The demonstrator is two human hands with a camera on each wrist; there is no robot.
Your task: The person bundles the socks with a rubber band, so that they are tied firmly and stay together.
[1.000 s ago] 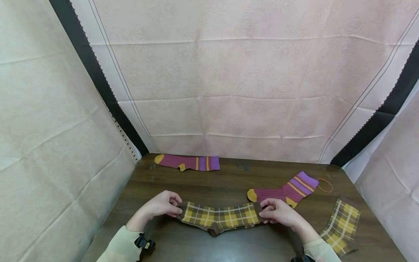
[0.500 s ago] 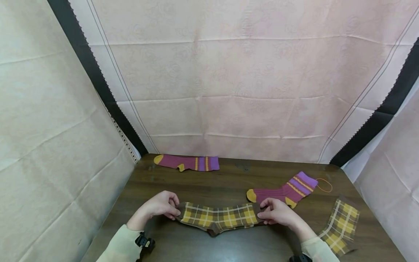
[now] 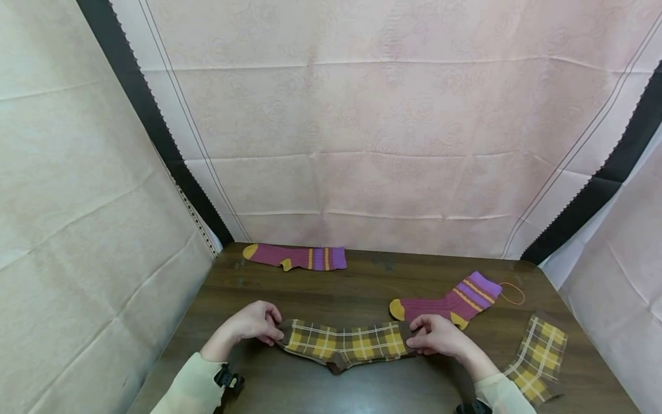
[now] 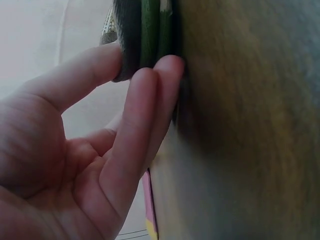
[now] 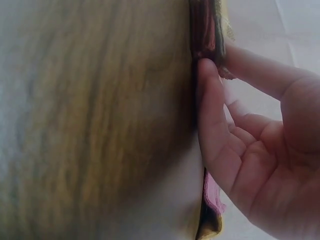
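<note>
A yellow-and-brown plaid sock (image 3: 346,342) lies stretched sideways near the front of the table, its dark heel toward the person. My left hand (image 3: 257,324) pinches its left end between thumb and fingers. The right end is pinched by my right hand (image 3: 438,335). Under the dark sock end, the left wrist view shows green fabric layers (image 4: 150,35) between thumb and fingertips. Reddish layers (image 5: 202,30) show at the other end in the right wrist view. What these layers belong to is mostly hidden from above.
A purple-and-maroon sock (image 3: 295,257) lies along the table's back edge. Another like it (image 3: 439,305), with an orange loop (image 3: 514,294) at its cuff, is just beyond my right hand. A second plaid sock (image 3: 540,356) lies at the right, partly behind the right sleeve.
Both hands have shifted very slightly to the left. The plaid sock stays in the same place between them, and the other socks have not moved.
</note>
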